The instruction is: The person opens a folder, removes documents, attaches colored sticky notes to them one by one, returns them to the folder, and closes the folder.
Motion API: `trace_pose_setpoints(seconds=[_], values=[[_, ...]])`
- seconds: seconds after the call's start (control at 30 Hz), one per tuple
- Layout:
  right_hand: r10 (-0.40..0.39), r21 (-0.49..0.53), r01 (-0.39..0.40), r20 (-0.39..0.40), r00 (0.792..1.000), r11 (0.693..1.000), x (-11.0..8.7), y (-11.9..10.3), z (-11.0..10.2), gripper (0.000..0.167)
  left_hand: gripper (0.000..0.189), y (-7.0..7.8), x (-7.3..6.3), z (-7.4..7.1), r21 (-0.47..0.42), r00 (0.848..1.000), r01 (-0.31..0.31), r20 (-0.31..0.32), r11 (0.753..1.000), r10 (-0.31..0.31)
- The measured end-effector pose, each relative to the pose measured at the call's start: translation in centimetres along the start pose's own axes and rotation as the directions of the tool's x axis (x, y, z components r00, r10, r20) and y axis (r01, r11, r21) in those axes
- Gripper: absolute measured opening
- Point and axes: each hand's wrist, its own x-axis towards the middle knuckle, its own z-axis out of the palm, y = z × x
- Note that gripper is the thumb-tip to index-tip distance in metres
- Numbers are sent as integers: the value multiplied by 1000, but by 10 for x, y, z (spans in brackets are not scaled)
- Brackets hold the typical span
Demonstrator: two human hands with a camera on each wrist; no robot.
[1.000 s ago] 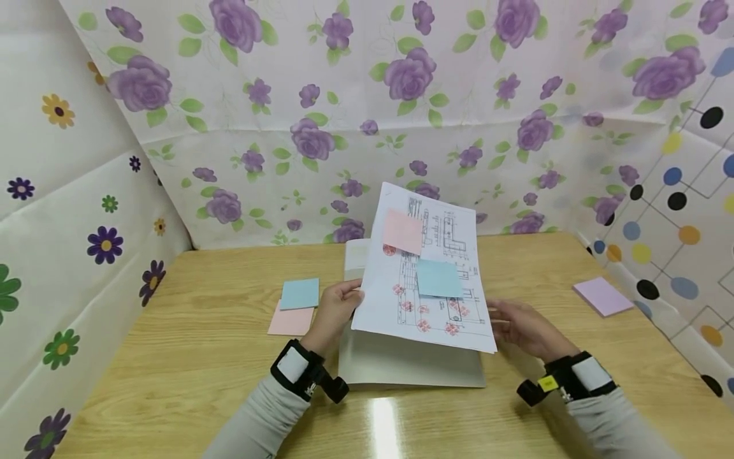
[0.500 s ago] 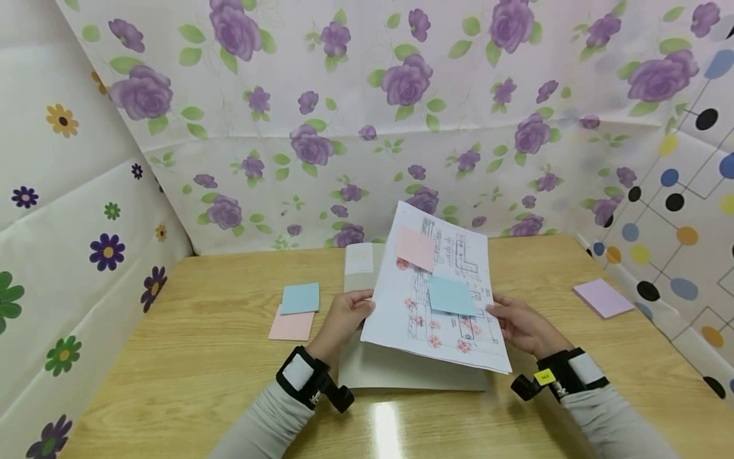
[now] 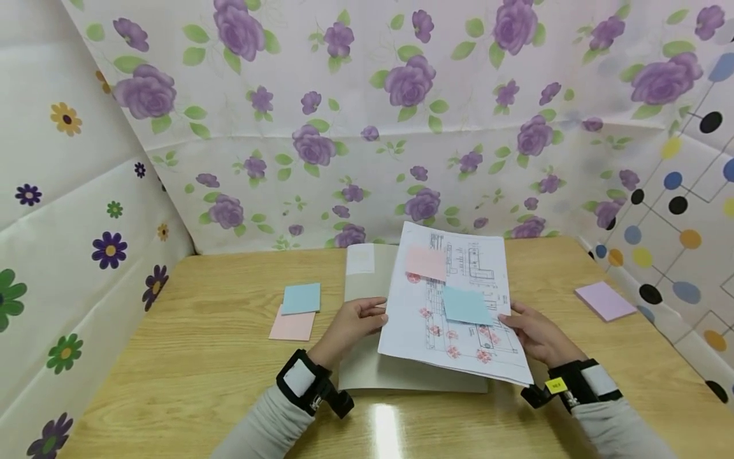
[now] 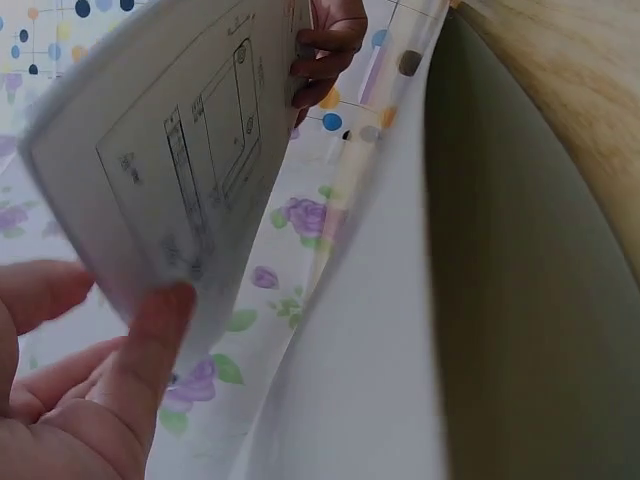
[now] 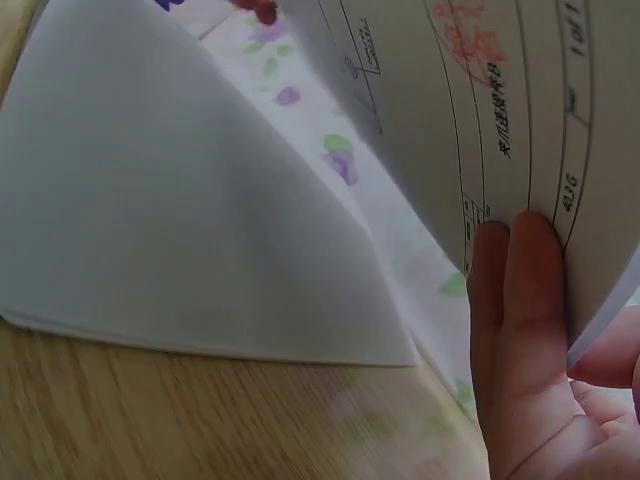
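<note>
A stack of printed drawing sheets [image 3: 413,331] with red stamps is held tilted above a beige folder [image 3: 367,357] on the table. A pink sticky note [image 3: 425,262] and a blue sticky note [image 3: 467,306] lie on the top sheet. My right hand [image 3: 539,335] pinches the stack's right edge, thumb on top; in the right wrist view its fingers [image 5: 535,290] lie against the underside. My left hand [image 3: 352,325] is at the left edge, fingers fairly straight, thumb tip right at the paper. In the left wrist view its fingertips [image 4: 165,310] overlap the sheets' corner.
Left of the folder, a blue sticky-note pad [image 3: 301,298] overlaps a pink pad [image 3: 291,326]. A purple pad [image 3: 605,301] lies at the far right of the wooden table [image 3: 201,357]. Patterned cloth [image 3: 321,83] encloses the back and both sides.
The sheets have moved right and down with both sticky notes. My right hand has gone from beside the stack to pinching its right edge. My left hand has shifted slightly right, its grip looser.
</note>
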Motion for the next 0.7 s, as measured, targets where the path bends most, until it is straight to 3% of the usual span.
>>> trace_pose_setpoints(seconds=[0.17, 0.23, 0.33, 0.5, 0.57, 0.7], values=[[4, 44, -3, -34, 999, 999, -5, -1, -9, 63, 57, 4, -8, 2, 157, 998, -47, 45, 986, 41], [11, 65, -8, -43, 999, 998, -8, -2, -13, 56, 63, 7, -14, 5, 257, 996, -69, 66, 964, 53], [6, 72, -1, -66, 998, 997, -13, -4, -18, 40, 76, 14, -23, 10, 415, 991, -109, 113, 903, 68], [15, 98, -5, -102, 995, 995, -20, -9, -32, 29, 95, 18, -33, 19, 612, 981, -158, 190, 775, 50], [18, 103, -8, -101, 995, 995, -23, -10, -38, 35, 99, 18, -35, 23, 694, 974, -182, 226, 697, 29], [12, 129, -2, -79, 997, 992, -27, -11, -48, 43, 99, 15, -41, 30, 827, 958, -241, 287, 508, -14]])
